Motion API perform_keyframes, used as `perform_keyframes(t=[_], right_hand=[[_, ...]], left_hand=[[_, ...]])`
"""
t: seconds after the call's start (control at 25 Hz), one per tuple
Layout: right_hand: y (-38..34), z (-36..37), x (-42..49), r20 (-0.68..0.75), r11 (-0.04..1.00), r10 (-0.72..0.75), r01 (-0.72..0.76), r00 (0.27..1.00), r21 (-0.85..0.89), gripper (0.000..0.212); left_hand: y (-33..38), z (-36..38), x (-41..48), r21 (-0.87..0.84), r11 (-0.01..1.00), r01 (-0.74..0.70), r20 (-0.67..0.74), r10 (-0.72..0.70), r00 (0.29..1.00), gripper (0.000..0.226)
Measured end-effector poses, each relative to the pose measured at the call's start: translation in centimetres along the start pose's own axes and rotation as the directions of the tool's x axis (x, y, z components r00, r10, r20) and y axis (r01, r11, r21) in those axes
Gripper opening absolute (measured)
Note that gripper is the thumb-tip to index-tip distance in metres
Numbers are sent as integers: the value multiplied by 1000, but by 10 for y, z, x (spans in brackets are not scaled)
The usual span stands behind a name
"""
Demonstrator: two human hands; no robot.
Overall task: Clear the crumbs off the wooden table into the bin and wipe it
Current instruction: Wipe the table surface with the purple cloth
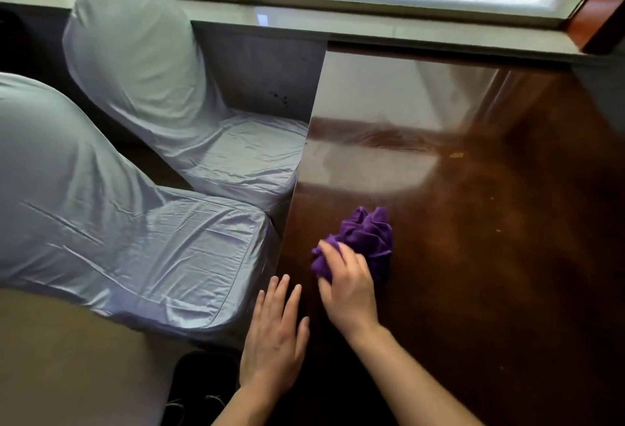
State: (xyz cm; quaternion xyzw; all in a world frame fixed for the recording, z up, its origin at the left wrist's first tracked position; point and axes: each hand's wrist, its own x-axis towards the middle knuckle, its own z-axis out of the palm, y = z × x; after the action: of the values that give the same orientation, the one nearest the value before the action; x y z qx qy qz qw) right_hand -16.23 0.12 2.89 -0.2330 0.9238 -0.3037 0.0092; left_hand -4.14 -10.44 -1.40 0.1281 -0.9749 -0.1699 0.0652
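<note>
A glossy dark wooden table (473, 222) fills the right half of the view. Near its left edge lies a bunched purple cloth (367, 234), and my right hand (348, 287) is shut on the cloth's near side, pressing it onto the wood. My left hand (275, 334) rests flat with fingers spread at the table's left edge, just left of the right hand, holding nothing. A small yellowish crumb (456, 155) lies farther back on the table, and a tiny speck (498, 231) sits to the right. No bin is in view.
Two chairs in pale silvery covers (189, 94) (101, 216) stand against the table's left side. A grey window sill (406, 31) runs along the far edge under a window. A dark shoe (203, 378) shows on the floor below my left arm.
</note>
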Motion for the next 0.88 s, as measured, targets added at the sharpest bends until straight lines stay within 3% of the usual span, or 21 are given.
perform_keyframes(t=[0.16,0.4,0.6,0.72,0.88], right_hand=[[-13,15,40,-9,996,7,-6,1000,88,55],[35,-2,31,-28,974,-33,26,999,-224,68],[50,-2,38,-137,981,52,-77,989,-180,63],[40,11,42,-75,991,-43,33,996,-129,59],[45,6,41,9,988,-30,31,999,-151,66]], left_hand=[[-1,2,10,-41,998,56,-43,-57,997,55],[7,4,60,-27,997,78,-55,-80,995,56],[17,14,74,89,996,-1,53,-4,999,61],[13,19,74,138,990,-9,44,3,999,63],[12,20,74,138,990,1,46,-8,999,63]])
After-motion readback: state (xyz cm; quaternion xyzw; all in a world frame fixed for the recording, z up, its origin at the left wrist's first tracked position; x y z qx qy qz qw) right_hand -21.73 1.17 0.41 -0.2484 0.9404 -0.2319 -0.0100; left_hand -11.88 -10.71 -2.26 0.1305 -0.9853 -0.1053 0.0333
